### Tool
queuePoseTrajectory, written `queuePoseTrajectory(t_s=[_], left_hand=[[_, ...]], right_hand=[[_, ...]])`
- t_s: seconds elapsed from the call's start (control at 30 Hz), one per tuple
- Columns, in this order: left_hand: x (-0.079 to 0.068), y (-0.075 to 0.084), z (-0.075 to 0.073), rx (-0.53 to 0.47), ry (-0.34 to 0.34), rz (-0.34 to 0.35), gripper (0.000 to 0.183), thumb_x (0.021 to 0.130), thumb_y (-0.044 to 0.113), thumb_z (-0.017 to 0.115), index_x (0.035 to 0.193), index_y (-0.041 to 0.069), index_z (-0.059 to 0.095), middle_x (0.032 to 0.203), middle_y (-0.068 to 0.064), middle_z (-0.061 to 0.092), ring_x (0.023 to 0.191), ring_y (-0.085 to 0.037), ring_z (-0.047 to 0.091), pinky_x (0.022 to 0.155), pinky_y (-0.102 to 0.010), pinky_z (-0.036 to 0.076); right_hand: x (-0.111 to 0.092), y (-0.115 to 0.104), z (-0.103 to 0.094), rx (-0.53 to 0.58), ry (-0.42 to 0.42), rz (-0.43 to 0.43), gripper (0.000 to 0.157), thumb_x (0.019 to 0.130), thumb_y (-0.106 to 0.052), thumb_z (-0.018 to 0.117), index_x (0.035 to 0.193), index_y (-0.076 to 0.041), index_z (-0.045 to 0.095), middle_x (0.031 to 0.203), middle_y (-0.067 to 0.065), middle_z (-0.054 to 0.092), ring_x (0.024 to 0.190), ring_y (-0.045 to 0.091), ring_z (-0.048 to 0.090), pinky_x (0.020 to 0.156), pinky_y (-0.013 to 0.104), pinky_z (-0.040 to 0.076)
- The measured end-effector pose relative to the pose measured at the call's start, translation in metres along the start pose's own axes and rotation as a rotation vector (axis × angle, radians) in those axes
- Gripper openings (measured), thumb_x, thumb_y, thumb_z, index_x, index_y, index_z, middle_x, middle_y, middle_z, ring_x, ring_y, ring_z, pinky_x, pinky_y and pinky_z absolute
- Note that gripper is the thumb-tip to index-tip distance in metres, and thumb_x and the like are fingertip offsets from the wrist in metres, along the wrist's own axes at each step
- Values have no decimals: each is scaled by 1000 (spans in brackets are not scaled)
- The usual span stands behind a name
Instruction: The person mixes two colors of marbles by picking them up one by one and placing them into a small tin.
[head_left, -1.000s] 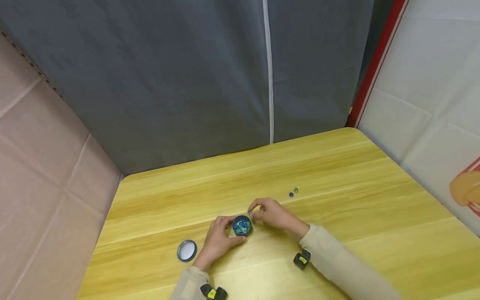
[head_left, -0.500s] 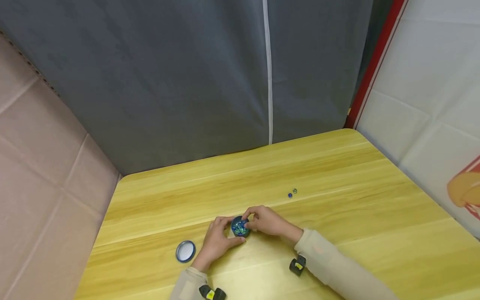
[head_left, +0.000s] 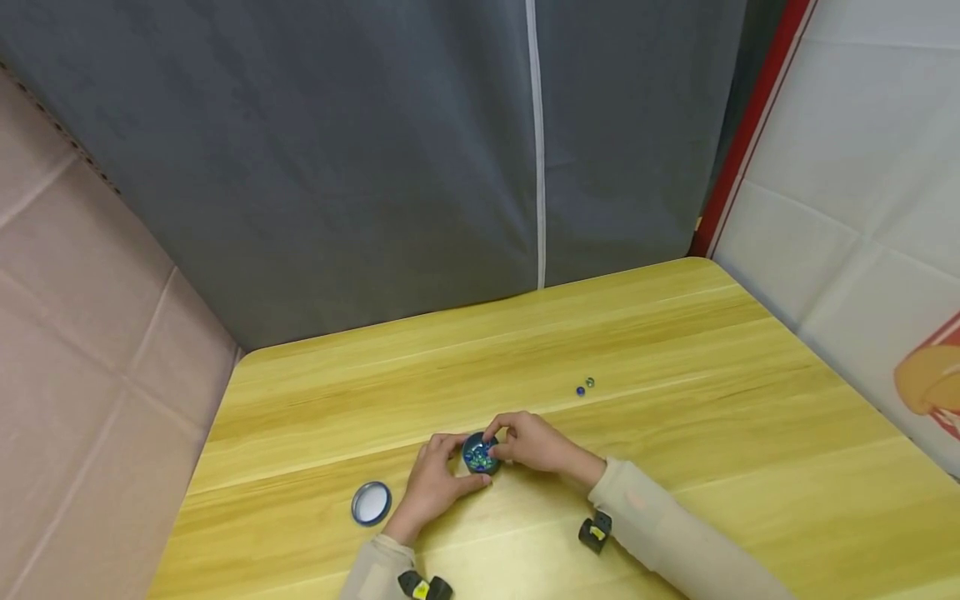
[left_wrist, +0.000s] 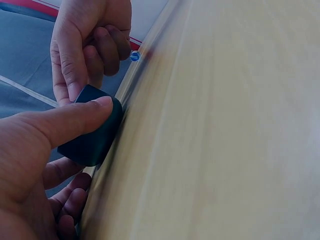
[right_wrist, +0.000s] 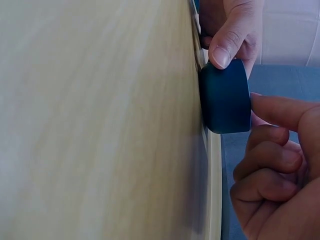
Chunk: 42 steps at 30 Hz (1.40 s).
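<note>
A small round dark blue tin stands on the table, blue and green glass marbles visible inside. My left hand grips the tin from the left, thumb on its near side and fingers behind. In the left wrist view, the thumb lies across the tin's dark wall. My right hand reaches over the tin's right rim, with thumb and index finger at its mouth. Its other fingers are curled in the right wrist view. The fingertips are hidden inside the tin, so I cannot tell whether they pinch a marble.
Left of the left hand lies a round lid with a blue rim and pale inside. Beyond the right hand, a blue marble and a greenish marble lie on the wooden table. A grey curtain hangs behind.
My right hand has moved left and slightly down, from beside the tin with a small marble in its pinch to inside the tin's mouth. My left hand keeps its grip.
</note>
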<state>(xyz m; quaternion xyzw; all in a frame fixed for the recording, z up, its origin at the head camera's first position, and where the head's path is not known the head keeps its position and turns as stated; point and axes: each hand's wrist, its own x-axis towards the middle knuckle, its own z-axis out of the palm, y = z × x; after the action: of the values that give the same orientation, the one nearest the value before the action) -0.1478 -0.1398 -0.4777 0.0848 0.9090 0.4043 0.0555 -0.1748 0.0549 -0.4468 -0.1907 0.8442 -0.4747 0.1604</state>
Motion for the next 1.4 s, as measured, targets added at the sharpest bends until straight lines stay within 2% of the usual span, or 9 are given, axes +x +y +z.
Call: queuePoseTrajectory(t_s=[0.37, 0.63, 0.9, 1.27, 1.4], left_hand=[[0, 1, -1, -1, 10, -2, 65, 64, 44, 79, 120, 19, 58, 113, -1, 52, 105, -21, 47, 85, -41, 41], [1, 2, 1, 2, 9, -13, 67, 64, 44, 79, 121, 17, 56, 116, -2, 52, 108, -23, 47, 87, -44, 42], [2, 3, 2, 4, 8, -11, 68, 64, 44, 80, 121, 16, 56, 118, -3, 52, 109, -23, 47, 88, -45, 42], [1, 2, 1, -5, 10, -14, 69, 63, 44, 80, 121, 16, 56, 117, -3, 53, 108, -23, 48, 88, -45, 42], [0, 0, 0, -10, 1, -21, 70, 63, 44, 80, 122, 16, 56, 117, -3, 52, 109, -23, 48, 88, -45, 42]], right_hand=[[2, 3, -11, -3, 62, 27, 17, 83, -15, 65, 100, -11, 65, 51, -4, 41, 45, 8, 35, 41, 18, 27], [3, 8, -33, -19, 119, 46, 22, 85, -16, 64, 105, -7, 64, 52, -3, 39, 45, 9, 33, 41, 19, 27], [2, 20, -56, -18, 207, 127, 25, 86, -16, 63, 109, -7, 63, 51, -4, 35, 44, 8, 30, 41, 19, 26], [-3, 33, -82, -12, 228, 114, 30, 88, -17, 60, 115, -2, 59, 51, -4, 32, 44, 10, 28, 42, 21, 26], [-6, 38, -89, 1, 227, 140, 32, 89, -17, 59, 117, -2, 58, 52, -4, 32, 46, 10, 28, 44, 22, 28]])
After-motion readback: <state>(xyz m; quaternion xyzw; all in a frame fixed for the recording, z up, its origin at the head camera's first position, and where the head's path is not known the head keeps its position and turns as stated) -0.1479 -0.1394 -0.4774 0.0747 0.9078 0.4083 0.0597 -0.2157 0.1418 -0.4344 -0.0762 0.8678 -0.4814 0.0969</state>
